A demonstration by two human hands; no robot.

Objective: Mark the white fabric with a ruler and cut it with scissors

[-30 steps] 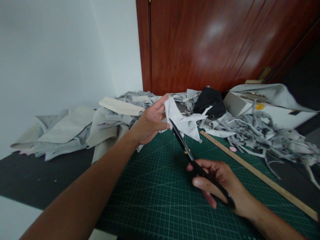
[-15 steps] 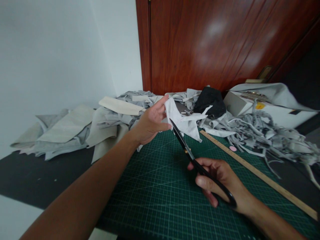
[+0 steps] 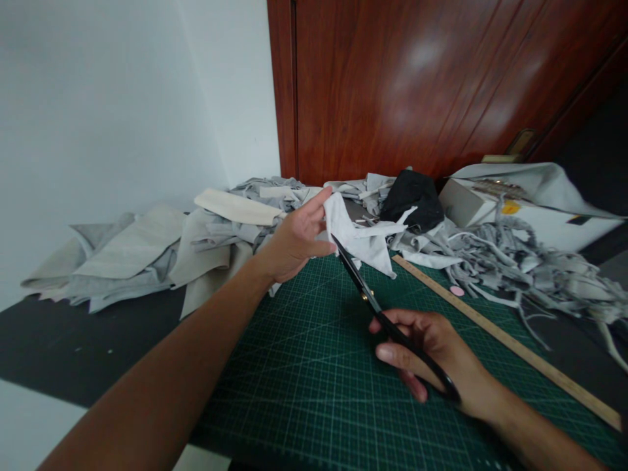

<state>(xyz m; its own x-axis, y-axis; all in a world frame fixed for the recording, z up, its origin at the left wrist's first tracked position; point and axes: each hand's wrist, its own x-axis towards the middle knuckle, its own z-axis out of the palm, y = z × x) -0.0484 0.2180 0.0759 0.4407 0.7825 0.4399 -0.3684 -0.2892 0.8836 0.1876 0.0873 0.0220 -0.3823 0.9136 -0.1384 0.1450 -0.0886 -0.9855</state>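
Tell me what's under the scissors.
The green mat shows beneath the scissors, held in the right hand. Whatever the scissors and right hand cover there cannot be seen.

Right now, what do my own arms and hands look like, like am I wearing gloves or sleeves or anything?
Your left hand and right hand are both ungloved. The left forearm and right forearm are bare as far as they show, with no sleeve in view. I see no watch or bracelet on either wrist.
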